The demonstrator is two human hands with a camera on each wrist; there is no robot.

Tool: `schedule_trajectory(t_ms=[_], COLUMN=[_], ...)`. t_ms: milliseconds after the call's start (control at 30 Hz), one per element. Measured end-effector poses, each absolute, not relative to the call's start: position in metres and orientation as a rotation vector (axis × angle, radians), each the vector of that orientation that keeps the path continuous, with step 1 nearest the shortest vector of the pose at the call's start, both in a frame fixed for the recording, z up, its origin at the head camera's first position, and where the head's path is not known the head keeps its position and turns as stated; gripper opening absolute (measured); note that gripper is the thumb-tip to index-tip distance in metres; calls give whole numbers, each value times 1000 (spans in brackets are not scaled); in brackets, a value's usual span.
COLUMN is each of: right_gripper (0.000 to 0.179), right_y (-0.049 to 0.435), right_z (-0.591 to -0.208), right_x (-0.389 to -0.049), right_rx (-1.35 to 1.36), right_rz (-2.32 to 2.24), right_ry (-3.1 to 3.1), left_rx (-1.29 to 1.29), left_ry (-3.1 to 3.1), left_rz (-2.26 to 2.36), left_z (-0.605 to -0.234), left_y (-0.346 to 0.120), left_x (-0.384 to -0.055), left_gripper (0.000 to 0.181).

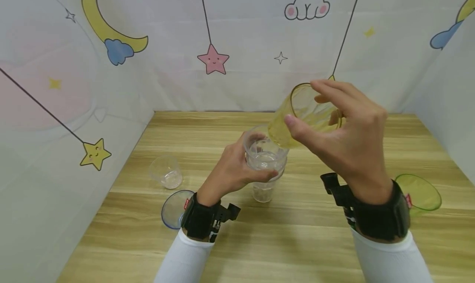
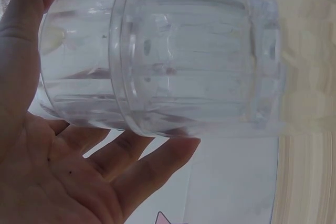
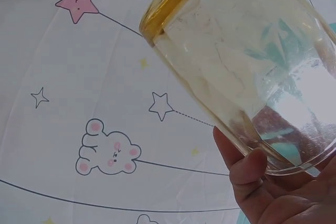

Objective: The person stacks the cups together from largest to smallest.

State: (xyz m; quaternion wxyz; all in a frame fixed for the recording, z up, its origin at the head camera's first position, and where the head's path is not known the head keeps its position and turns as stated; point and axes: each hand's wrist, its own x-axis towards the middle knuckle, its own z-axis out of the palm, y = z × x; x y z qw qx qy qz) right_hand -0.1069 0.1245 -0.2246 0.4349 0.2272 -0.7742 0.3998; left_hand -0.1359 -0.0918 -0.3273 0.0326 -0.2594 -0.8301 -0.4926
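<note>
My left hand [image 1: 231, 167] grips a clear ribbed plastic cup [image 1: 259, 161], which sits nested in another, as the ring around the stack [image 2: 123, 61] shows in the left wrist view. Fingers and thumb wrap around the upper part. In my right hand [image 1: 354, 128] is a transparent yellow cup [image 1: 280, 124], pinched near its rim between thumb and fingers. It tilts, with its mouth toward my right palm and its thick amber base [image 3: 176, 3] angled down toward the left. That base overlaps the clear cup's mouth in the head view.
On the wooden table [image 1: 297, 242], a small clear glass [image 1: 170, 178] stands at left. A blue-rimmed glass [image 1: 170, 209] is partly behind my left wrist. A yellow-green cup [image 1: 423, 194] stands beside my right wrist. A white printed cloth [image 1: 245, 89] closes off the back and sides.
</note>
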Motion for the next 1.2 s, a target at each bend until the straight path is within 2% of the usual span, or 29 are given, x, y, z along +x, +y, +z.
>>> schedule_trajectory(t_ms=[600, 800, 1033, 1200], right_gripper=[56, 58, 60, 63], right_y=[109, 104, 94, 86], right_z=[-232, -237, -248, -258], right_x=[-112, -112, -117, -122], right_rx=[713, 731, 793, 824], right_rz=[934, 930, 959, 923], right_ry=[-1956, -2004, -2084, -2112], left_rx=[-747, -773, -835, -901], left_ry=[-2577, -2567, -2545, -2535], left_rz=[-1519, -1524, -1443, -1375], left_z=[-328, -329, -330, -327], left_y=[-89, -89, -90, -91], left_x=[-134, -135, -136, -137], left_gripper=[86, 84, 75, 76])
